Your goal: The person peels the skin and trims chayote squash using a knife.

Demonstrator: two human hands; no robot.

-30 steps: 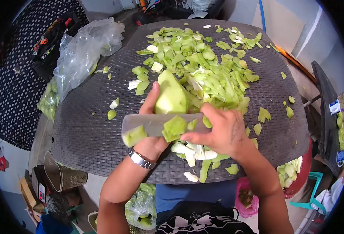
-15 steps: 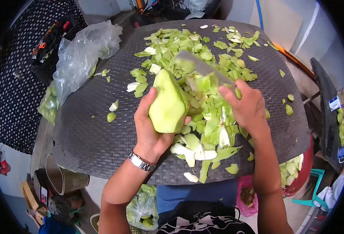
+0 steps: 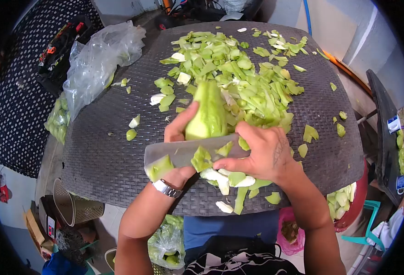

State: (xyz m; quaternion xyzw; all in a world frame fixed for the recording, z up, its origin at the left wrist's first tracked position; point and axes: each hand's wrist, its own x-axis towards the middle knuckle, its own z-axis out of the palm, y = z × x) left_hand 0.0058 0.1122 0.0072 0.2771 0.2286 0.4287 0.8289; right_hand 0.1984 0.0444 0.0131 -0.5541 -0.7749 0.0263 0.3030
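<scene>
A pale green, partly peeled chayote (image 3: 206,120) rests in my left hand (image 3: 179,126), whose fingers wrap its left side and base. My right hand (image 3: 267,153) is closed around the handle of a broad-bladed knife (image 3: 180,155). The blade lies crosswise in front of the chayote's near end, over my left palm and hiding part of it. Pieces of green peel stick to the blade. Beyond the chayote, a large heap of green peelings (image 3: 257,98) spreads over the woven dark table (image 3: 105,158). White and green scraps (image 3: 222,181) lie below the knife.
A clear plastic bag (image 3: 101,62) lies at the table's left edge, above a bag of green produce (image 3: 57,120). Below the table are another filled bag (image 3: 167,245), a pink bag (image 3: 291,231), a red basin (image 3: 360,201) and a beige basket (image 3: 80,208).
My right hand has brought the knife from above the heap down and left, across the chayote's near end. The chayote has turned in my left hand, showing a furrowed side.
</scene>
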